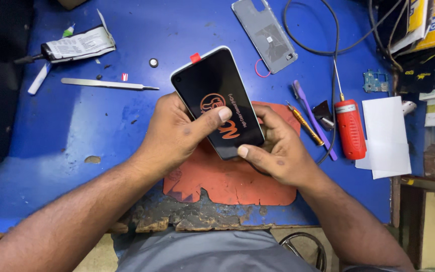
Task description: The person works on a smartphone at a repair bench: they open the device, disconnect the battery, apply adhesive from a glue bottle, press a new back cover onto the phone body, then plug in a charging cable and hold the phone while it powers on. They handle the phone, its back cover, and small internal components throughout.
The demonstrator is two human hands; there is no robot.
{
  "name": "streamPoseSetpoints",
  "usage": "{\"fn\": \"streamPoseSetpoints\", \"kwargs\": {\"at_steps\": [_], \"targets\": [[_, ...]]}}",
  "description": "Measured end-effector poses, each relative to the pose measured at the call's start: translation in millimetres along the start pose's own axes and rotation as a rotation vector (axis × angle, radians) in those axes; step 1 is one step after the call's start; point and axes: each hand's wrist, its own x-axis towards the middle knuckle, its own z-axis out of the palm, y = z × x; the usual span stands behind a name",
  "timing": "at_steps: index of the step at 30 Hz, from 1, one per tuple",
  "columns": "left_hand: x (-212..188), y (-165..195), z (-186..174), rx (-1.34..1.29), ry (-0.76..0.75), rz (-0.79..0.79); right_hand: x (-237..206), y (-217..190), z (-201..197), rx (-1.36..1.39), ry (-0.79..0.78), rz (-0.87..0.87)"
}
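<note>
Nearby, tweezers (107,84), a glue tube (76,46) and a red screwdriver (350,128) flank the phone (217,100).

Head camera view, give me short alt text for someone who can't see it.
Both hands, left hand and right hand, hold a black phone screen above an orange mat on a blue workbench. Tweezers, a red screwdriver and a grey back cover lie nearby.

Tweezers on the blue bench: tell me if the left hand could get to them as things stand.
Probably yes. The tweezers lie in the open up and left of the left hand, with only bare bench between, but that hand grips the phone and must let go first.
</note>
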Motion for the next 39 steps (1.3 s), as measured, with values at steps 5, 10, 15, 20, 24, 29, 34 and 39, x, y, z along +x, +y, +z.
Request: {"fn": "streamPoseSetpoints", "kwargs": {"at_steps": [5, 10, 15, 20, 24, 29, 34, 39], "targets": [[1, 1, 1, 0.034, 0.011, 0.019, 0, 2, -2, 0.011, 0.0, 0.028], [1, 1, 0, 0.038, 0.022, 0.009, -2, 3, -3, 0.013, 0.023, 0.012], [1, -1, 0, 0.0, 0.003, 0.05, -2, 1, -2, -0.03, 0.035, -0.043], [0, -3, -2, -0.032, -0.006, 0.047, -1, 0, -2, -0.041, 0.048, -0.057], [0, -5, -2, -0.047, -0.022, 0.073, -1, 1, -2, -0.056, 0.056, -0.093], [2, -4, -5, -0.048, -0.005, 0.074, -1, 2, -2, -0.092, 0.09, -0.133], [4, -4, -4, -0.112, -0.028, 0.101, -1, 2, -4, -0.094, 0.101, -0.141], [4, -9, 11, -0.042, -0.055, 0.106, -3, 3, -1, -0.049, 0.142, -0.017]]}}
